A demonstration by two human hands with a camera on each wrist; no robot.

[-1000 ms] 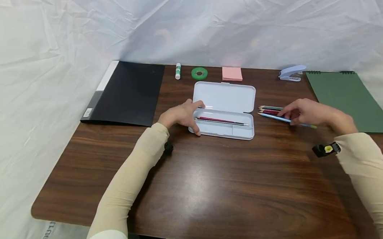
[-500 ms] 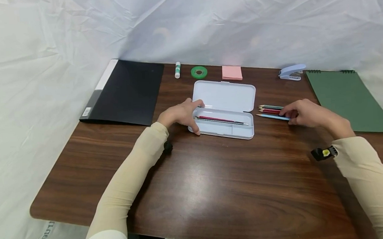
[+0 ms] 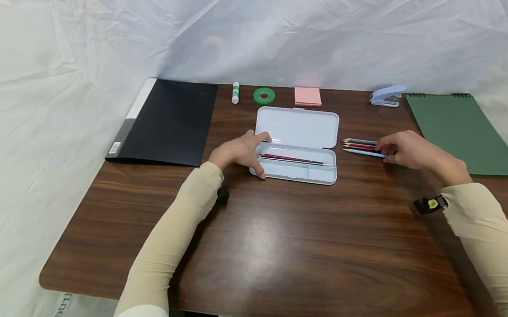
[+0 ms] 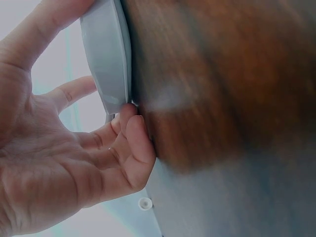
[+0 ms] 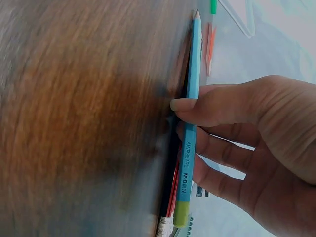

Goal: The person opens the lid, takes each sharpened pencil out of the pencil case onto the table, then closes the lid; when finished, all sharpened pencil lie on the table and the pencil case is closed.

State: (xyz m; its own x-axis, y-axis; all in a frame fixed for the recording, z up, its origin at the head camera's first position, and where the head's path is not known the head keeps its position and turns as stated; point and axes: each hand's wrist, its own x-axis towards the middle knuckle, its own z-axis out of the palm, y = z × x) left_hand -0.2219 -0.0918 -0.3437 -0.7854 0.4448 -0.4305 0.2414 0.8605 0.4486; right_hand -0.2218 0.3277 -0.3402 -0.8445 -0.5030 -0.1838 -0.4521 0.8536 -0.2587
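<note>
A white pencil case point(image 3: 297, 127) lies with its lid swung back, and a red pencil point(image 3: 286, 158) and a dark pencil rest in its tray. At its left end my left hand point(image 3: 241, 152) grips it, thumb at the front edge; in the left wrist view, fingers curl against the case's end point(image 4: 106, 59). To the right of the case, my right hand point(image 3: 413, 152) pinches a light blue pencil point(image 3: 363, 152). The right wrist view shows the thumb across this blue pencil point(image 5: 188, 163), with fingers behind it. Several pencils point(image 3: 358, 146), red and dark green among them, lie alongside, their rear ends hidden.
A black folder point(image 3: 170, 122) lies left on the table. Along the back are a glue stick point(image 3: 235, 93), green tape point(image 3: 264, 95), pink sticky notes point(image 3: 307, 97) and a light blue stapler point(image 3: 386, 96). A green spiral pad point(image 3: 464, 133) lies at right, near my right hand.
The light blue pencil has turned from a slant to lie nearly in line with the other pencils. My right hand has shifted slightly with it. My left hand and the case stay in place.
</note>
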